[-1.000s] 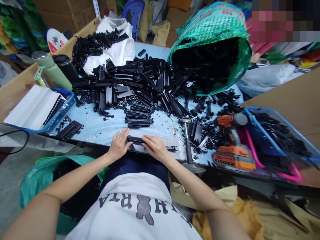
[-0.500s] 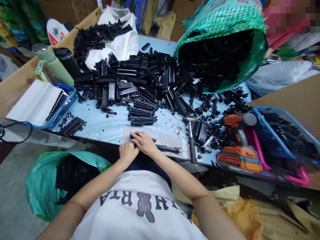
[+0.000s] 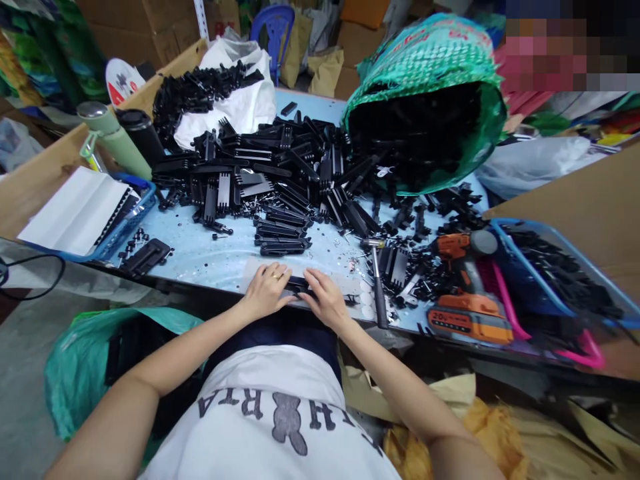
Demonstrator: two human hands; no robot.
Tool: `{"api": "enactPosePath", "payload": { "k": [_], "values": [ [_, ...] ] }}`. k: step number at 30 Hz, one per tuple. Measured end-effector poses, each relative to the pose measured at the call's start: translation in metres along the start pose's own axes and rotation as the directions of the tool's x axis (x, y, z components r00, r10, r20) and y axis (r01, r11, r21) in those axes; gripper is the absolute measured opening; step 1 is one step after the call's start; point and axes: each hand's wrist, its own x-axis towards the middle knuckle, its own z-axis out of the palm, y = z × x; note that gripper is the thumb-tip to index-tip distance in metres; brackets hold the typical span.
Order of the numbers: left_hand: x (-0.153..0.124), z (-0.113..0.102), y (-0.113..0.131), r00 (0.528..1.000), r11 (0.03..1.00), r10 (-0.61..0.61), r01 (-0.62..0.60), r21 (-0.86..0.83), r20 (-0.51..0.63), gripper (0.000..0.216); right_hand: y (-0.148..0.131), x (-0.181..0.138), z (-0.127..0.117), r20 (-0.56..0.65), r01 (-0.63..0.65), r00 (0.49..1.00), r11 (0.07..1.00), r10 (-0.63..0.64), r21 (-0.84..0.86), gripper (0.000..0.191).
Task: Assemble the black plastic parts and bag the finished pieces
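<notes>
Close to the table's front edge lies a long black plastic part (image 3: 296,283), flat on a pale work strip (image 3: 350,285). My left hand (image 3: 267,288) grips its left end, fingers over the top and thumb along the near side; a ring shows on one finger. Around the right end of the same part closes my right hand (image 3: 324,298), its thumb nearer me. Just beyond is a small stack of similar black parts (image 3: 283,237). A hammer (image 3: 379,287) lies to the right of my right hand, head pointing away.
Farther back rises a heap of black plastic parts (image 3: 280,150). A green woven sack (image 3: 425,67) of black pieces lies open at the back right. An orange cordless drill (image 3: 470,303) stands right, beside a blue basket (image 3: 535,267). A green bag (image 3: 70,380) sits below left.
My hands were together at the left of the work strip. Now they are apart, the right one shifted rightward, with the black part showing between them. The head view has shifted slightly.
</notes>
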Motion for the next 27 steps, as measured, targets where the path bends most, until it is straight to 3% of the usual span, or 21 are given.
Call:
{"api": "enactPosePath", "payload": {
  "k": [2,4,7,13,16,21,24,27],
  "values": [
    [0.014,0.010,-0.001,0.992,0.994,0.105,-0.102,-0.047,0.076,0.054,0.016,-0.017,-0.005,0.016,0.001,1.000,0.999,-0.001,-0.033,0.054],
    [0.024,0.019,-0.001,0.985,0.991,0.114,-0.104,-0.082,0.131,0.047,0.027,-0.027,-0.005,0.071,0.042,0.997,0.998,-0.039,-0.045,0.051],
    [0.027,0.025,-0.002,0.988,0.990,0.099,-0.086,-0.114,0.114,0.040,0.038,-0.029,-0.002,0.121,0.050,0.992,0.998,-0.045,-0.040,0.046],
    [0.023,0.015,-0.002,0.980,0.983,0.123,-0.099,-0.155,0.159,0.054,0.064,-0.015,-0.010,0.250,0.208,0.941,0.972,-0.229,0.110,0.040],
    [0.017,0.006,-0.006,0.956,0.980,0.192,-0.174,-0.100,0.221,0.065,0.069,-0.011,-0.015,0.273,0.265,0.925,0.964,-0.263,0.031,0.042],
    [0.009,-0.003,-0.012,0.925,0.960,0.268,-0.279,0.002,0.268,0.066,0.065,-0.012,-0.015,0.374,0.272,0.908,0.944,-0.189,-0.184,0.046],
    [0.017,0.003,-0.008,0.949,0.982,0.185,-0.187,-0.018,0.254,0.067,0.062,-0.012,-0.016,0.306,0.135,0.950,0.968,-0.066,-0.210,0.059],
    [0.030,0.010,-0.004,0.974,0.994,0.057,-0.036,-0.100,0.218,0.066,0.056,-0.009,-0.019,0.231,-0.026,0.969,0.970,0.084,-0.244,0.057]
  ]
}}
